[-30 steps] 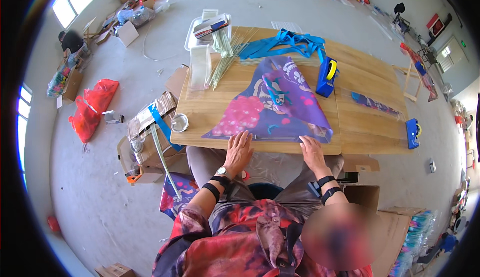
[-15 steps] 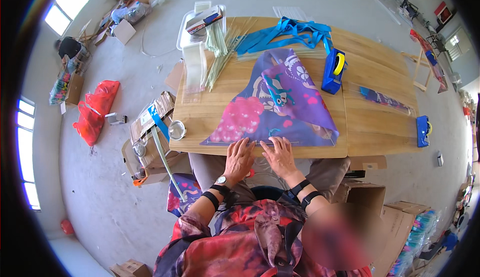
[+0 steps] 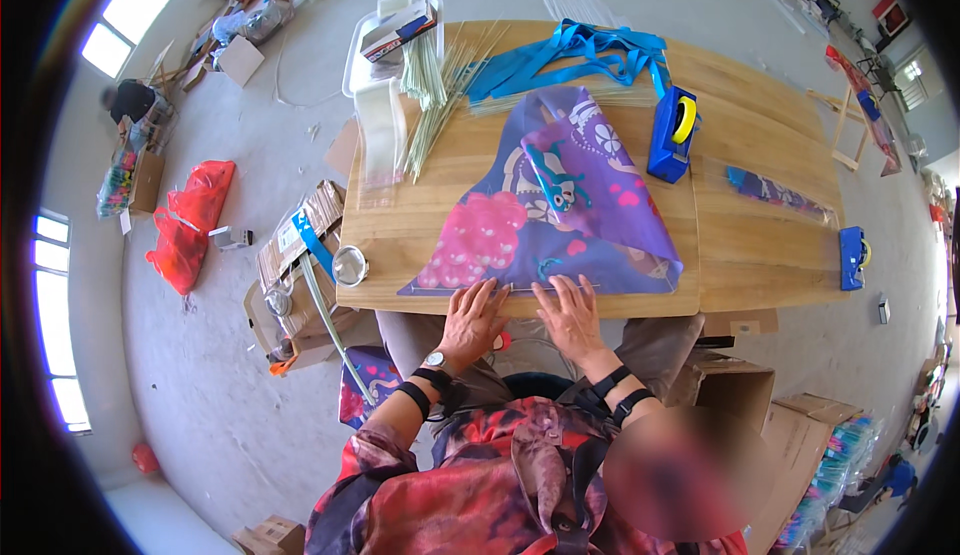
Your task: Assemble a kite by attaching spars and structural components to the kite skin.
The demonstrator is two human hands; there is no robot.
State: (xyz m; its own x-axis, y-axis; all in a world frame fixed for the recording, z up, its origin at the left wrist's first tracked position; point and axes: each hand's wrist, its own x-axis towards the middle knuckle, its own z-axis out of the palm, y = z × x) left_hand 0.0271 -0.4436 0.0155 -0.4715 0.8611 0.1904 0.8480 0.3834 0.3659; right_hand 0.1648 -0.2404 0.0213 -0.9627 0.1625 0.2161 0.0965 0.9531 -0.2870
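Note:
A purple printed fabric sheet, patterned with pink and white, lies before me with its right part folded over. Along its near edge runs a thin pale rod. My left hand rests on this edge left of the middle, its fingers stretched out. On the same edge a little further right is my right hand, fingers extended and slightly spread. Both palms hang over the table's front edge. Whatever lies directly beneath the fingertips is hidden.
The wooden table also bears a blue tape dispenser, blue ribbon, thin pale sticks and a round glass jar. A second dispenser is at the right edge. Cardboard boxes stand below, right.
My right hand has shifted a little to the right along the near edge, widening the gap between the hands. My left hand stays almost in place. The fabric still lies folded.

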